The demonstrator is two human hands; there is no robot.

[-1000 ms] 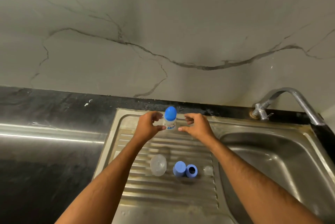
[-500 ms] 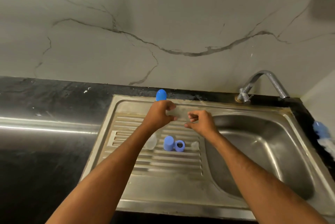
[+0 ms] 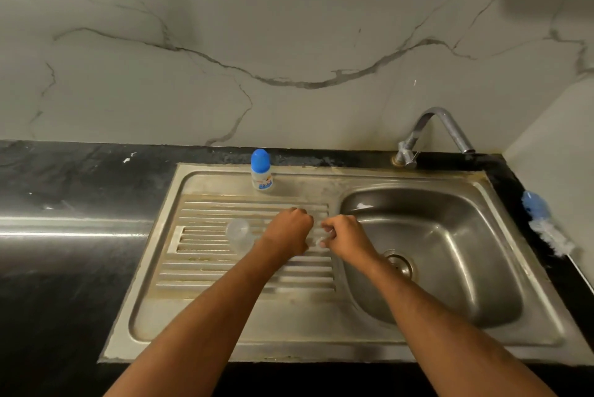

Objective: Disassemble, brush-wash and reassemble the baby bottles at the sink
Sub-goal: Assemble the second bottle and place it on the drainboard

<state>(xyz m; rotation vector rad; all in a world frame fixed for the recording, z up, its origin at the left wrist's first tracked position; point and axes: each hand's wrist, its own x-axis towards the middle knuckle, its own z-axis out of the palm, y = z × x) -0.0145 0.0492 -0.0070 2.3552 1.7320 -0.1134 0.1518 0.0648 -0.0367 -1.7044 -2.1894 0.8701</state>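
Observation:
A small baby bottle with a blue cap stands upright at the back edge of the drainboard. A clear empty bottle body lies on the ribs, just left of my left hand. That hand is curled, knuckles up, over the spot where the blue cap and blue ring lay; both are hidden under it. My right hand is beside it, its fingertips pinching a small clear teat on the drainboard.
The steel sink basin with its drain lies to the right, under the tap. A bottle brush with a blue head rests on the black counter at far right. The dark counter extends to the left.
Both hands let go of the capped bottle, left standing at the back, and came down to the loose parts on the drainboard. The view tilted down and right.

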